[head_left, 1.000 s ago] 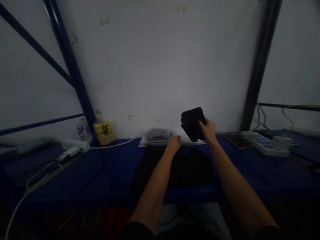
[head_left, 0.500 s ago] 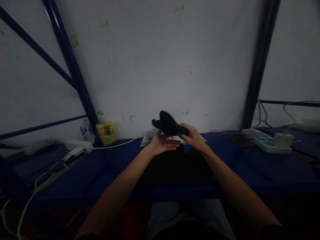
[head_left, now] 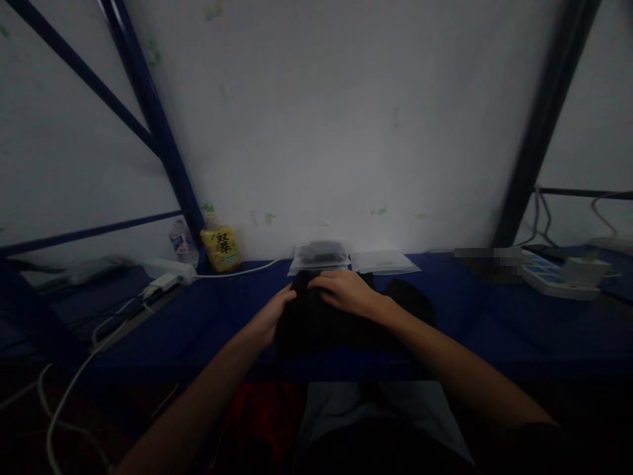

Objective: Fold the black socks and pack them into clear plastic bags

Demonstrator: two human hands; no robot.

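A pile of black cloth (head_left: 346,320) lies on the blue table (head_left: 222,323) in front of me. My right hand (head_left: 346,292) rests palm down on its far left part, fingers curled over a small black folded piece. My left hand (head_left: 274,315) grips the left edge of the same black cloth, fingers bent around it. Behind the hands, against the wall, lie two clear plastic bags: one (head_left: 320,254) with a dark item inside and one (head_left: 383,262) flat and pale.
A yellow-labelled bottle (head_left: 220,244) and a small water bottle (head_left: 181,241) stand by the blue frame post (head_left: 163,145). White cables and a power strip (head_left: 158,284) lie at left; another power strip (head_left: 558,280) sits at right. The scene is dim.
The right hand brought the small black piece down from mid-air onto the cloth pile. The left hand moved from the bag to the pile's left edge. The camera tilted slightly.
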